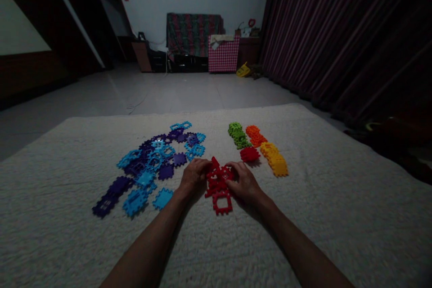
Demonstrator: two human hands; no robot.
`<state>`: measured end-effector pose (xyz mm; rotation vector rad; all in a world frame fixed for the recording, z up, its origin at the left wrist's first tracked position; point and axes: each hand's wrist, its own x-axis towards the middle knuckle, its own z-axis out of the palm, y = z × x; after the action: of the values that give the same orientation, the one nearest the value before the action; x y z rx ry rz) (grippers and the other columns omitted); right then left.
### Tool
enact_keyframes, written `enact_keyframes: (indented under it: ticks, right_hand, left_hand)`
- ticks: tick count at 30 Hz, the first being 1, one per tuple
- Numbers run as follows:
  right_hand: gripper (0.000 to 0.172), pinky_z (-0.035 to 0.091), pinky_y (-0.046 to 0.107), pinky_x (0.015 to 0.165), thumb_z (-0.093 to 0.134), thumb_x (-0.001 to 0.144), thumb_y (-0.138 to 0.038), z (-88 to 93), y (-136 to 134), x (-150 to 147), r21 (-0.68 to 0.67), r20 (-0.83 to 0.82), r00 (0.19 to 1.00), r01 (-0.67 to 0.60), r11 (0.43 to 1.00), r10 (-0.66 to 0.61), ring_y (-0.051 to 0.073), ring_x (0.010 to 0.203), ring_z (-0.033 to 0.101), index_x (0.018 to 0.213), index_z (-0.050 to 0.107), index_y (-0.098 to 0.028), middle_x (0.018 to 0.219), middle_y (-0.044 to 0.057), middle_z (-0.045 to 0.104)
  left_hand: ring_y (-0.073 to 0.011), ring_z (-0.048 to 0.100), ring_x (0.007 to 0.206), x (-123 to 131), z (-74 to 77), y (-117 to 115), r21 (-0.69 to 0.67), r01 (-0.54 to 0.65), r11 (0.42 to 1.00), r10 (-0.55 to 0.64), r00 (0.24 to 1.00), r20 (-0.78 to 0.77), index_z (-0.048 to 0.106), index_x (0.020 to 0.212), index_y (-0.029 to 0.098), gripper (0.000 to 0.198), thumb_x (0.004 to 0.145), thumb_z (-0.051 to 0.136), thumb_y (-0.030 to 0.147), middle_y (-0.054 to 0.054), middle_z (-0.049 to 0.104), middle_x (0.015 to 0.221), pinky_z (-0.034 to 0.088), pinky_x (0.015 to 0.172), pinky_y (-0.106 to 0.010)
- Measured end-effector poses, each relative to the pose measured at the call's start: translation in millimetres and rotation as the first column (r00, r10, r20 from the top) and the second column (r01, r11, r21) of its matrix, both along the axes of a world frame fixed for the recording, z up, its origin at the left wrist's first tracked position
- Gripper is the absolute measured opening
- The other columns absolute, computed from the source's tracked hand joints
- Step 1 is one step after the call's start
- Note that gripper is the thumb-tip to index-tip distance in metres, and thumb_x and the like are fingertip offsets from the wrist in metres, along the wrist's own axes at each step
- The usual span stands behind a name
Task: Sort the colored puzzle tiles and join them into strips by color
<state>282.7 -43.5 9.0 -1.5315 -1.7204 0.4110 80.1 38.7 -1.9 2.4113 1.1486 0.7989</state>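
My left hand (193,176) and my right hand (243,181) meet over a chain of joined red puzzle tiles (218,189) lying on the cream rug (303,216). Both hands have their fingers curled onto the upper end of that red chain. The chain's lower end, an open square tile, lies free toward me. A small stack of red tiles (249,154) sits just beyond my right hand.
A loose heap of blue and purple tiles (153,162) spreads left of my left hand. Beyond the hands stand stacks of green tiles (239,135), orange tiles (255,135) and yellow tiles (276,159). Dark curtains (347,40) hang on the right; furniture lines the far wall.
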Motion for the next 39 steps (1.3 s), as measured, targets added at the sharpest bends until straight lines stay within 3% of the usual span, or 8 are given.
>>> enact_keyframes:
  ticks: [3,7,13,17,22,28,32,39]
  right_hand:
    - [0.038,0.050,0.031,0.073,0.058,0.071,-0.018,0.5,-0.1,-2.1,-0.030,-0.147,0.988,0.045,0.999,-0.049,0.017,0.079,0.058,0.109,0.061,-0.021,0.093,0.003,0.062]
    - [0.020,0.045,0.025,0.062,0.050,0.070,-0.014,7.7,-1.8,-1.9,-0.032,-0.306,0.952,0.008,0.999,-0.017,0.015,0.071,0.056,0.085,0.062,-0.021,0.080,0.000,0.060]
    - [0.017,0.044,0.030,0.072,0.046,0.070,-0.007,17.0,-3.5,7.8,0.175,-0.033,0.998,0.050,0.983,-0.045,0.017,0.079,0.054,0.076,0.055,-0.021,0.080,0.002,0.055]
    - [0.028,0.045,0.033,0.081,0.048,0.069,-0.004,10.3,-8.7,11.7,0.115,0.128,0.990,-0.077,0.990,0.062,0.019,0.087,0.053,0.091,0.056,-0.019,0.091,0.005,0.056]
    - [0.056,0.043,0.038,0.097,0.055,0.069,-0.008,11.2,-13.9,15.3,-0.002,0.139,0.980,-0.145,0.989,0.144,0.022,0.111,0.051,0.124,0.049,-0.018,0.122,0.010,0.053]
    - [0.039,0.045,0.040,0.091,0.065,0.076,-0.025,14.6,-14.0,9.5,0.009,0.241,0.969,-0.056,0.998,0.052,0.024,0.101,0.052,0.113,0.056,-0.019,0.108,0.009,0.056]
    - [0.029,0.046,0.038,0.086,0.063,0.075,-0.020,10.8,-13.2,3.9,0.014,0.320,0.947,-0.012,1.000,0.007,0.023,0.092,0.051,0.104,0.059,-0.017,0.097,0.008,0.056]
    - [0.043,0.046,0.038,0.092,0.056,0.072,-0.012,18.9,-4.0,21.5,0.137,0.255,0.967,-0.023,0.990,-0.013,0.024,0.105,0.053,0.114,0.056,-0.018,0.116,0.011,0.057]
  left_hand:
    - [-0.0197,0.058,0.097,0.3,1.4,-0.9,0.007,-0.004,1.000,0.004,1.000,-0.018,0.071,0.104,0.024,0.027,0.086,0.052,0.017,-0.003,0.073,0.104,0.045,0.088,-0.032]
    - [-0.0195,0.059,0.095,2.2,5.3,-5.6,0.008,-0.023,1.000,0.023,1.000,-0.001,0.071,0.102,0.024,0.024,0.087,0.052,0.019,-0.003,0.073,0.100,0.045,0.085,-0.031]
    - [-0.0195,0.059,0.093,3.2,5.3,-6.9,0.013,-0.025,1.000,0.025,0.999,0.030,0.072,0.097,0.023,0.025,0.086,0.050,0.016,-0.003,0.073,0.097,0.046,0.084,-0.031]
    - [-0.0198,0.059,0.095,1.5,2.4,-3.1,0.016,-0.002,1.000,0.002,1.000,0.004,0.071,0.100,0.023,0.028,0.085,0.049,0.015,-0.004,0.073,0.101,0.046,0.087,-0.032]
    - [-0.0203,0.059,0.097,0.9,0.2,-1.5,0.016,-0.003,1.000,0.003,1.000,-0.005,0.071,0.103,0.023,0.031,0.084,0.048,0.014,-0.004,0.073,0.103,0.046,0.090,-0.034]
    - [-0.0203,0.058,0.098,0.3,-3.8,0.5,0.033,-0.002,0.999,0.001,1.000,0.001,0.071,0.102,0.023,0.032,0.083,0.048,0.013,-0.004,0.072,0.103,0.047,0.088,-0.033]
    - [-0.0199,0.058,0.096,-0.1,-3.0,0.0,0.042,0.003,0.999,-0.003,1.000,-0.007,0.071,0.102,0.024,0.034,0.080,0.048,0.011,-0.003,0.073,0.102,0.047,0.087,-0.033]
    - [-0.0201,0.059,0.094,1.8,3.0,-4.9,0.040,-0.026,0.999,0.025,1.000,0.003,0.071,0.099,0.023,0.033,0.081,0.047,0.011,-0.005,0.072,0.101,0.046,0.084,-0.032]
